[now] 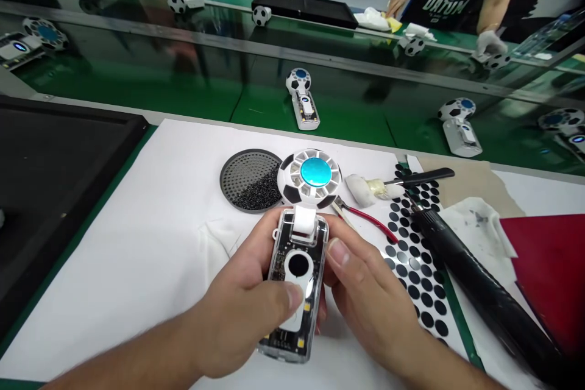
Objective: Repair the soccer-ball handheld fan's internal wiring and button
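A handheld fan (291,338) is upright in front of me, its soccer-ball patterned head (315,173) with a shiny blue centre and its see-through body showing a circuit board. My left hand (242,292) grips the body from the left, thumb pressed on the white front panel below a round black window. From the right, my right hand (365,286) closes on the body's edge, its thumb near the upper corner and its other fingers partly hidden behind. Behind the fan head lies a round dark perforated dish (244,170) with small black bits.
Red-handled pliers (372,222), a black-handled tool (425,177), a sheet of black round stickers (414,256) and a thick black-wrapped tool (475,274) lie right. A black tray (68,195) is left. Similar fans (304,106) sit on the green belt (256,94); a co-worker (448,0) stands beyond.
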### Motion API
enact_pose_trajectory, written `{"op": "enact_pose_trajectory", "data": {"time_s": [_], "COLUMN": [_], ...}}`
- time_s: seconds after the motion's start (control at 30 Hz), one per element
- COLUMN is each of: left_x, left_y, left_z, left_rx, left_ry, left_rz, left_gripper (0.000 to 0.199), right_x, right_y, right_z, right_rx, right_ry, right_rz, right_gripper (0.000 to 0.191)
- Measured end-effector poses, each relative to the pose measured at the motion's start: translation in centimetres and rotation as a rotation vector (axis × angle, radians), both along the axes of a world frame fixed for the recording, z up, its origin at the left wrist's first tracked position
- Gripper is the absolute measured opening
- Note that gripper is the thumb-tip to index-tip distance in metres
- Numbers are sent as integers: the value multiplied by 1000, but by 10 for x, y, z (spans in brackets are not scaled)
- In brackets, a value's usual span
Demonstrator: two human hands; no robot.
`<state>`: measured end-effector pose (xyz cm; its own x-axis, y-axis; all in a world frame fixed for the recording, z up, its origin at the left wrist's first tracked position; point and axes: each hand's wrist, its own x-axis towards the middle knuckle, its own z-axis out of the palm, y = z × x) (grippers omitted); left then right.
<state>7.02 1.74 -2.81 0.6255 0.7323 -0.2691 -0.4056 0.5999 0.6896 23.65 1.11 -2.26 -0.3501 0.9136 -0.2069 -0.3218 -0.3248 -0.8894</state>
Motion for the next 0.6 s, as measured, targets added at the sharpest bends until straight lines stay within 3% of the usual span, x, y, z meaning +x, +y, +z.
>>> {"op": "enact_pose_trajectory", "data": {"time_s": [0.6], "left_x": [2], "left_y": [2], "left_z": [2], "left_rx": [89], "left_ry": [3], "left_rz": [-12], "left_gripper": [50], "right_x": [0], "right_y": [-1], "right_z": [0], "right_rx": [25], "right_ry": [7], "right_rz": [-4], "right_gripper": [28]}}
